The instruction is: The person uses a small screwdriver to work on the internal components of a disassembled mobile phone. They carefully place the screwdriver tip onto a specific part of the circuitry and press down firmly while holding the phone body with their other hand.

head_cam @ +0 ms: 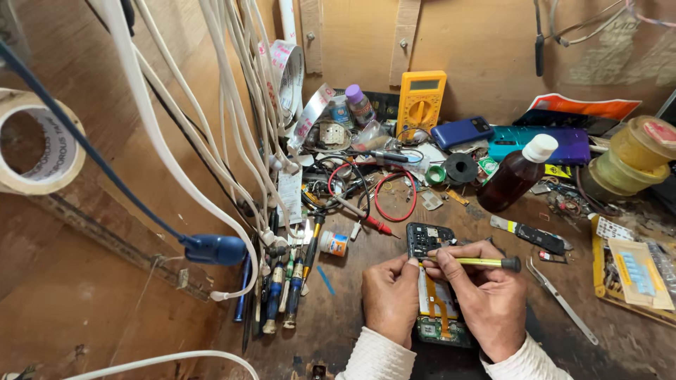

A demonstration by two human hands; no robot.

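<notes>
Head view: on the scuffed wooden worktop (352,309) lies an opened phone (435,281), its dark circuit board and orange flex ribbon bare. The left hand (389,299) clasps the phone's edge; the right hand (486,295) pinches a slim yellow-handled screwdriver (479,262), its tip on the board. Steel tweezers (563,299) lie near, beside a glossy brown bottle (517,176).

Opened phone (427,243): middle and lower body covered by left hand (389,297) and right hand (486,295). Screwdriver (486,262): tip hidden at the fingers. Tape roll (35,144): cut by left edge. Yellow component tray (634,278): cut by right edge. Small parts beside brown bottle (517,176): too small to identify.
</notes>
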